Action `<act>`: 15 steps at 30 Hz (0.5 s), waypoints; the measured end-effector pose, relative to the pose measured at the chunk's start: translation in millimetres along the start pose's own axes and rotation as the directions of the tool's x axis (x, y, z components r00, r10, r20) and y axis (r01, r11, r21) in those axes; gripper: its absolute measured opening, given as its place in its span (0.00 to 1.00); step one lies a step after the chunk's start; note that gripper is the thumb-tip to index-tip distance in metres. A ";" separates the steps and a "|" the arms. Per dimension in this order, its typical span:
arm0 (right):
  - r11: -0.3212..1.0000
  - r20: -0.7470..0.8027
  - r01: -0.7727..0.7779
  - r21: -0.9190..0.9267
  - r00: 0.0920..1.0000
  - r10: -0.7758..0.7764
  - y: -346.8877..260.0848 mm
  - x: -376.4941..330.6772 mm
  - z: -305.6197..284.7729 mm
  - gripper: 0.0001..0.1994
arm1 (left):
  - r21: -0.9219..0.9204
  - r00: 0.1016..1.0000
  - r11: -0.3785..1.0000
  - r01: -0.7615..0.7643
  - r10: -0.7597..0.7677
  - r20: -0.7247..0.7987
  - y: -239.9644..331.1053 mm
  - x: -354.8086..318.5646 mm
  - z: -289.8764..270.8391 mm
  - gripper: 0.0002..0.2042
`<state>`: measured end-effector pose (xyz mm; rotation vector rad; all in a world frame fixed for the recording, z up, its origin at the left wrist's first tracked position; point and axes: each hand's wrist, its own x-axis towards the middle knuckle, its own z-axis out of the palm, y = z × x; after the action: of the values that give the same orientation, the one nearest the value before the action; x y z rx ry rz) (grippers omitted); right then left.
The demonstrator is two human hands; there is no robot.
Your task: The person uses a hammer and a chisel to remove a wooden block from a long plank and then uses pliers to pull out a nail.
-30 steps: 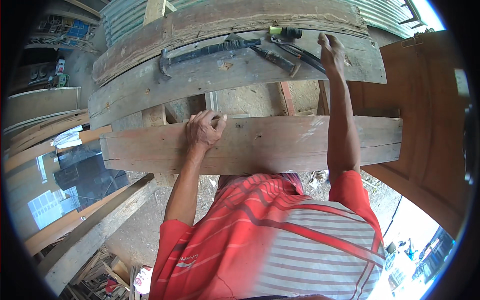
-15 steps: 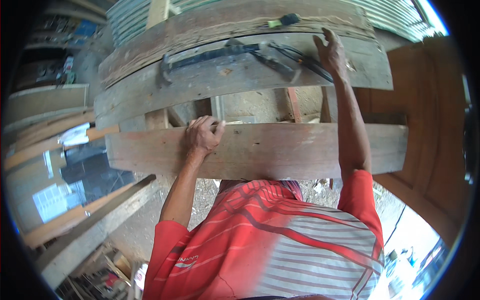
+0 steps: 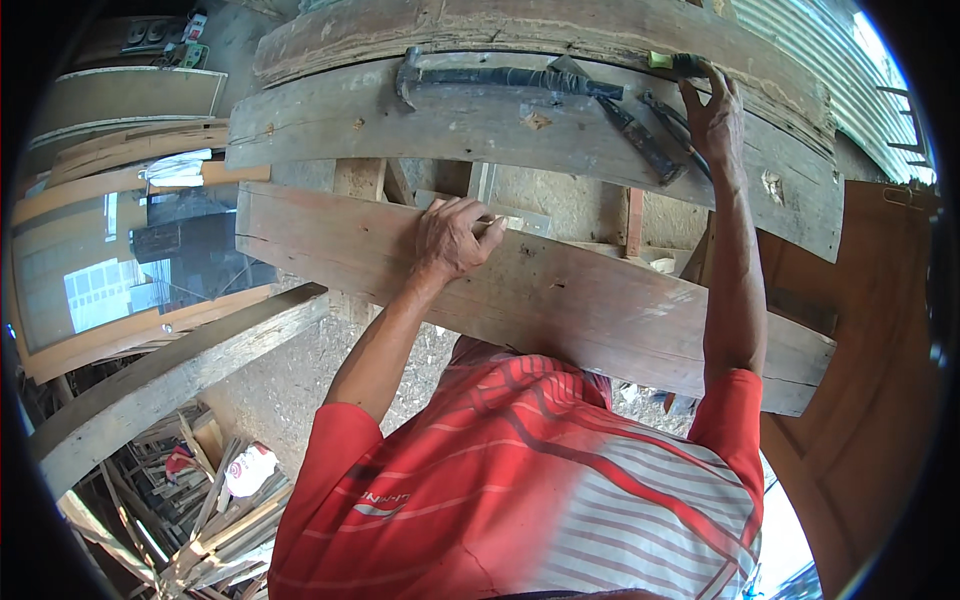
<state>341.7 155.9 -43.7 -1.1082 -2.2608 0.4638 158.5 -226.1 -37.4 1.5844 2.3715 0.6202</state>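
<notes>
Well, the right hand (image 3: 718,118) gapes at a stubby green-black cylinder (image 3: 677,63); the left hand (image 3: 453,238), grip unclear, tops a grainy wooden plank (image 3: 600,297).

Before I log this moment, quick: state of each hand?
Left hand: curled on the near plank; whether it grips cannot be told.
Right hand: partly open at the green-and-black object's dark end, not closed around it.

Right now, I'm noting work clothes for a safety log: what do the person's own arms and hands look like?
The left hand and right hand wear no gloves, and the forearms are bare, with no watch or bracelet showing. The short sleeves are red, part of a red shirt with thin stripes.
</notes>
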 end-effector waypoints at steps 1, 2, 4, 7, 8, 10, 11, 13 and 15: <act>1.000 0.001 0.005 -0.005 1.000 -0.005 -0.9 0.2 0.1 0.23 | 0.001 1.000 1.000 0.000 0.000 0.000 0.1 0.4 0.4 0.16; 1.000 -0.022 0.028 -0.005 0.999 -0.028 -0.9 0.1 0.8 0.23 | 0.001 1.000 1.000 -0.001 0.001 0.001 0.0 1.1 0.4 0.16; 0.999 -0.007 0.030 0.018 1.000 -0.030 -7.2 -3.4 -3.0 0.23 | -0.001 1.000 1.000 -0.001 0.001 0.006 -0.2 1.3 0.2 0.15; 0.999 0.007 0.050 0.020 0.999 -0.050 -18.9 -8.6 -8.7 0.22 | -0.003 1.000 1.000 -0.002 0.002 -0.008 0.1 1.3 0.3 0.15; 0.997 0.021 0.066 0.029 0.998 -0.067 -23.5 -11.2 -11.2 0.22 | -0.003 1.000 1.000 -0.001 0.001 -0.016 0.6 0.2 0.2 0.15; 0.989 0.021 0.139 0.039 0.990 -0.140 -39.9 -17.4 -14.0 0.22 | 0.001 0.999 0.999 0.032 -0.032 0.013 5.4 3.2 -4.3 0.15; 0.979 0.048 0.195 0.059 0.979 -0.198 -51.1 -22.0 -9.2 0.22 | 0.004 0.998 0.999 0.049 -0.049 0.027 6.4 3.2 -5.0 0.15; 0.946 0.085 0.307 0.106 0.945 -0.316 -78.1 -31.8 2.2 0.22 | 0.008 0.997 0.997 0.072 -0.073 0.022 3.6 0.7 -1.2 0.15; 0.916 0.074 0.395 0.071 0.914 -0.400 -107.4 -38.5 21.8 0.19 | 0.012 0.997 0.997 0.078 -0.078 0.021 2.0 0.5 0.0 0.15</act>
<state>282.2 59.8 -16.6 -0.5817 -2.4526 0.4077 160.0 -225.0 -36.5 1.4869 2.4126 0.5716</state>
